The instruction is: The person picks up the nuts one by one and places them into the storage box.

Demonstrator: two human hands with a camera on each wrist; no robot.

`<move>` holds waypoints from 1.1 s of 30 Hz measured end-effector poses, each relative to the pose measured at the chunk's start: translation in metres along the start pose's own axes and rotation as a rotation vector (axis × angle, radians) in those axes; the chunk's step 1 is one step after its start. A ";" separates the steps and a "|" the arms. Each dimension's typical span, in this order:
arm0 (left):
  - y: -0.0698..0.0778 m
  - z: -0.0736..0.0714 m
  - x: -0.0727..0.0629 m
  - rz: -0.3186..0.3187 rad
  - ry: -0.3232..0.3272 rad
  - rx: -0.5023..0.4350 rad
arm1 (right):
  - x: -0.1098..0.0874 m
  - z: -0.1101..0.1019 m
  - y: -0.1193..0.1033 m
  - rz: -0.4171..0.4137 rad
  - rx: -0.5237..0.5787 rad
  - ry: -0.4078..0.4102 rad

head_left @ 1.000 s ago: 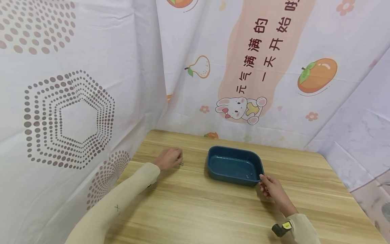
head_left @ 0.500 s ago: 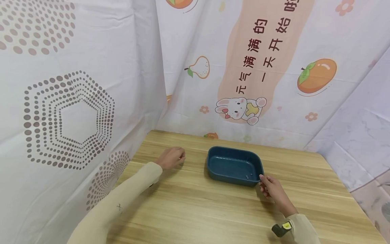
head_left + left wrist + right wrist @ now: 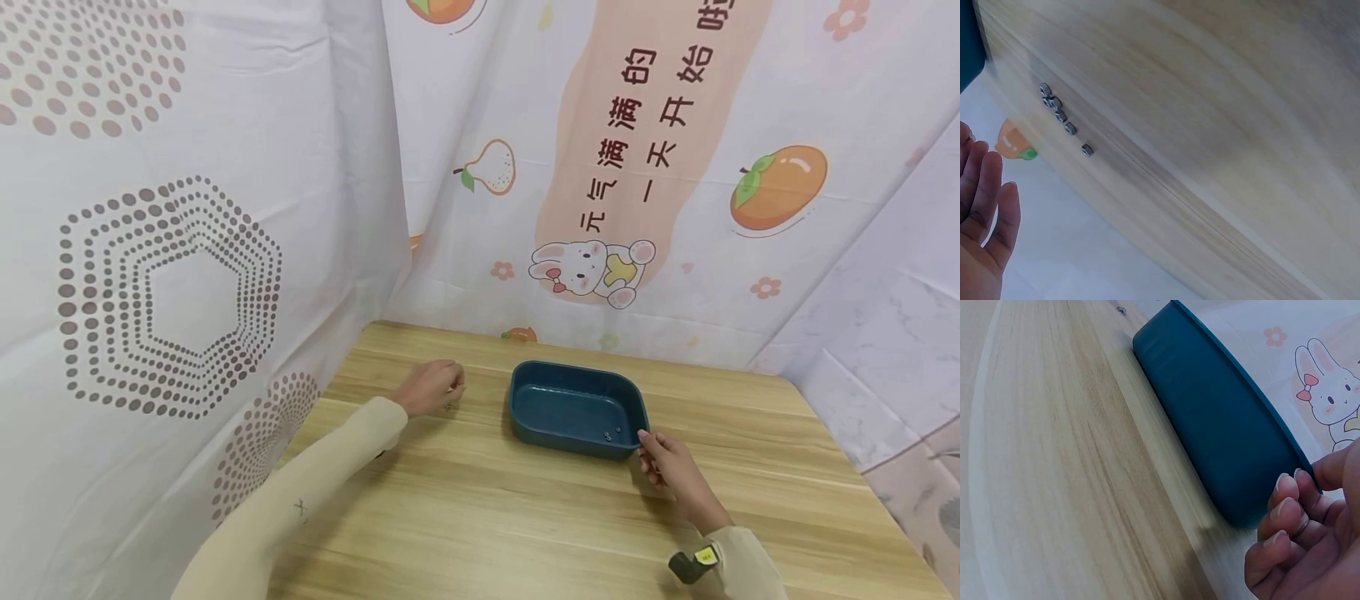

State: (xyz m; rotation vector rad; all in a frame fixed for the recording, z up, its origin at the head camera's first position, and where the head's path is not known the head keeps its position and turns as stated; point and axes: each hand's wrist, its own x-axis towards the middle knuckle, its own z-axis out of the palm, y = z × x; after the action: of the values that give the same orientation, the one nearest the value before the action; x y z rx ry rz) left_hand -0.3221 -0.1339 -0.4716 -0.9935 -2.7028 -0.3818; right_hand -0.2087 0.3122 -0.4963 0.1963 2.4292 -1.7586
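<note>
A row of several small metal nuts (image 3: 1060, 116) lies on the table, largely behind my left hand in the head view. My left hand (image 3: 429, 389) is raised above them with bent fingers (image 3: 986, 187). The left wrist view cuts off its thumb side, so anything between thumb and index finger is hidden. At the near right corner of a dark teal rectangular box (image 3: 555, 435), my right hand (image 3: 672, 468) pinches the rim between thumb and index finger. Its other fingers curl beside the box wall. A few small nuts (image 3: 608, 437) lie inside, towards that corner.
The box stands right of the left hand on a wood-grain table (image 3: 480, 517). A printed white curtain (image 3: 480, 275) hangs behind the table, and another dotted curtain (image 3: 195, 300) borders it on the left.
My left hand has shifted slightly right, over the row of nuts and towards the box. The right hand and the box have stayed in place.
</note>
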 end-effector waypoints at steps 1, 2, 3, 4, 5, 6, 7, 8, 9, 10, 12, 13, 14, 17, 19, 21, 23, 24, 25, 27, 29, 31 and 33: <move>0.001 0.000 0.001 0.003 0.002 -0.002 | 0.000 0.000 0.000 -0.001 0.001 0.001; 0.002 0.000 0.002 0.004 0.001 -0.004 | 0.000 0.000 0.000 -0.001 0.002 0.002; 0.003 0.000 0.002 0.003 -0.003 -0.003 | 0.000 0.000 0.000 -0.002 0.004 0.003; 0.004 0.000 0.003 0.000 -0.007 0.001 | 0.000 0.000 0.000 -0.002 0.005 0.003; 0.005 0.000 0.004 -0.002 -0.011 0.004 | -0.001 0.000 0.000 -0.002 0.005 0.003; 0.006 0.000 0.005 -0.004 -0.014 0.003 | -0.001 0.000 0.000 -0.002 0.005 0.004; 0.007 0.000 0.006 -0.007 -0.018 0.003 | -0.001 0.000 -0.001 -0.002 0.004 0.004; 0.009 0.000 0.007 -0.009 -0.019 0.002 | -0.001 0.000 -0.001 -0.001 0.002 0.004; 0.010 0.000 0.008 -0.009 -0.019 0.003 | -0.001 0.000 -0.001 0.000 0.000 0.004; 0.011 0.000 0.009 -0.007 -0.019 0.001 | -0.002 0.000 -0.001 0.002 -0.003 0.004; 0.013 0.000 0.011 -0.002 -0.017 -0.005 | -0.002 0.000 -0.001 0.003 -0.006 0.006; 0.014 0.000 0.012 0.002 -0.015 -0.003 | -0.002 0.000 -0.001 0.004 -0.006 0.006; 0.014 0.001 0.013 0.007 -0.013 -0.002 | -0.002 0.000 -0.001 0.004 -0.006 0.006; 0.015 0.003 0.016 0.022 -0.006 0.008 | -0.001 0.000 -0.001 0.004 -0.001 0.006; 0.015 0.005 0.017 0.032 -0.001 0.011 | 0.000 0.000 -0.001 0.008 0.001 0.006; 0.016 0.007 0.019 0.040 0.002 0.010 | 0.000 0.000 -0.001 0.011 0.003 0.007; 0.018 0.006 0.020 0.043 0.003 0.002 | 0.000 0.000 -0.001 0.013 0.002 0.007; 0.018 0.006 0.020 0.043 0.003 -0.002 | 0.000 0.000 -0.001 0.014 0.003 0.008; 0.019 0.006 0.021 0.042 0.002 -0.004 | 0.000 0.000 -0.001 0.013 0.004 0.009; 0.021 0.005 0.023 0.043 0.001 -0.007 | 0.000 0.000 -0.002 0.012 0.006 0.011; 0.022 0.005 0.024 0.045 0.001 -0.008 | 0.000 0.000 -0.002 0.012 0.008 0.011; 0.024 0.005 0.026 0.049 -0.003 -0.004 | 0.000 0.000 -0.002 0.012 0.009 0.009; 0.025 0.006 0.029 0.052 -0.007 -0.005 | 0.000 0.000 -0.001 0.013 0.008 0.007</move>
State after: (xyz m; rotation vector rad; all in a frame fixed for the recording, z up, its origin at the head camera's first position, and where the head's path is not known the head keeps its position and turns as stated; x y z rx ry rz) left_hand -0.3276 -0.0965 -0.4642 -1.0655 -2.6775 -0.3761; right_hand -0.2092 0.3119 -0.4953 0.2189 2.4206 -1.7657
